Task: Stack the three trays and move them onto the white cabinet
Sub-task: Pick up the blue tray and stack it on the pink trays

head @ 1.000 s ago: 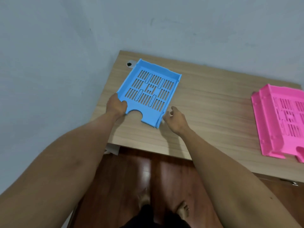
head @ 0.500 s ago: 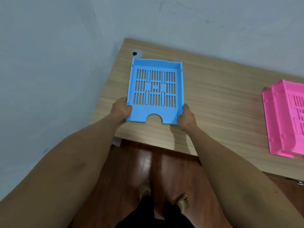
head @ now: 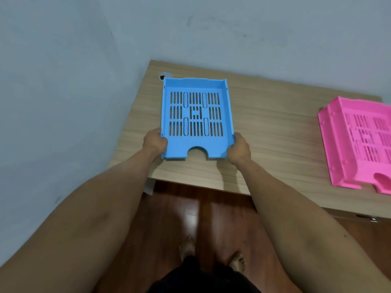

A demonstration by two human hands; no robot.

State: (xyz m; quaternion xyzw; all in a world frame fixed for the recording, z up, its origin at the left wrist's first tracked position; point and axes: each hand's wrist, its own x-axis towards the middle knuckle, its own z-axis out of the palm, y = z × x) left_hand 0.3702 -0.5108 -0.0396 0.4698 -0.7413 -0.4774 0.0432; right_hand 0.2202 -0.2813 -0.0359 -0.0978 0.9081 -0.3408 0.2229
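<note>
Blue slotted plastic tray [head: 196, 117]: at left end of light wood-grain desk [head: 275, 127], long axis running away from body, notched front edge nearest. Held at both near corners: left hand [head: 154, 142] closed on left wall, right hand [head: 239, 149] closed on right wall. Pink slotted plastic tray [head: 359, 142]: well apart to the right, nearer right hand; likely stacking target.
</note>
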